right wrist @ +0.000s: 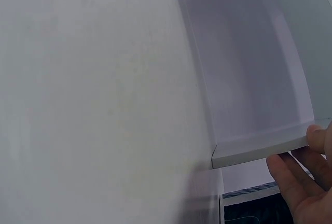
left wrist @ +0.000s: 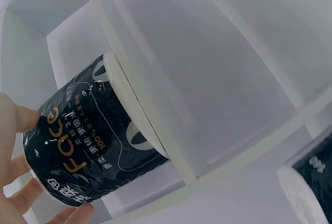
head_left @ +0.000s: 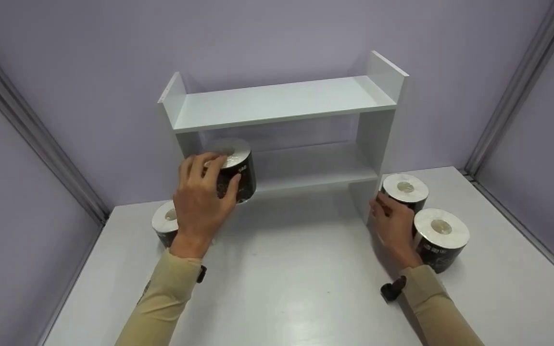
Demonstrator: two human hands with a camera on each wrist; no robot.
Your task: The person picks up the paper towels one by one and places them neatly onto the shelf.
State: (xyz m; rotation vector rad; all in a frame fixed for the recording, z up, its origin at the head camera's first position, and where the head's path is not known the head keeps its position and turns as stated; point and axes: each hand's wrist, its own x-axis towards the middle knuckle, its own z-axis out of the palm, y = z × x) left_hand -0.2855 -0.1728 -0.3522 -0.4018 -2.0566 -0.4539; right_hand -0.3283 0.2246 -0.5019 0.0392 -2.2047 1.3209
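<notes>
A person's two tan sleeves (head_left: pixel 159 300) come in over the white table (head_left: pixel 277 283), a small black device (head_left: pixel 392 290) at each wrist.

Nearest on the right, a roll (head_left: pixel 443 250) in dark wrap stands upright on the table beside the right forearm. The right hand (head_left: pixel 395 228) pinches the front edge of the shelf's right panel (right wrist: pixel 259 154), thumb on one face and fingers on the other. Just behind the near roll and close to the hand stands a second roll (head_left: pixel 417 193), partly hidden by the hand. Across on the left, a third roll (head_left: pixel 162 225) stands on the table outside the shelf, partly covered by the left hand and wrist.

The left hand (head_left: pixel 199 192) grips a fourth roll (head_left: pixel 242 180), fingers over its white top and thumb against its dark side. This held roll is near upright at the left end of the shelf's middle opening, its bottom at the front edge of the lower board (head_left: pixel 315 166); whether it bears on the board cannot be told. The left wrist view shows "Face" in gold on its wrap.

Above, the upper board (head_left: pixel 282 103) runs between both panels, and behind the shelf rises a pale lilac wall (head_left: pixel 277 43).
</notes>
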